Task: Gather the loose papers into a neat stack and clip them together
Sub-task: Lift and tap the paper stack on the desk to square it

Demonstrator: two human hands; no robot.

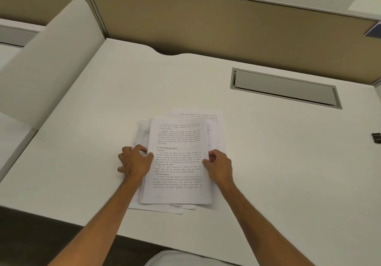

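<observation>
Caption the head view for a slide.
Left hand and right hand square up loose papers on a white desk; binder clip waits aside.

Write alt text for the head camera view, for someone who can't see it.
Two bare hands, left hand and right hand, grip the sides of an untidy pile of white printed papers on a white desk, sheets underneath sticking out unevenly. A small black binder clip lies far right, apart from the pile.

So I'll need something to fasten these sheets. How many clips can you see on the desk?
1: a small dark clip at the desk's far right edge, partly cut off by the frame, well away from the papers. More could lie out of view or under the sheets.
</observation>
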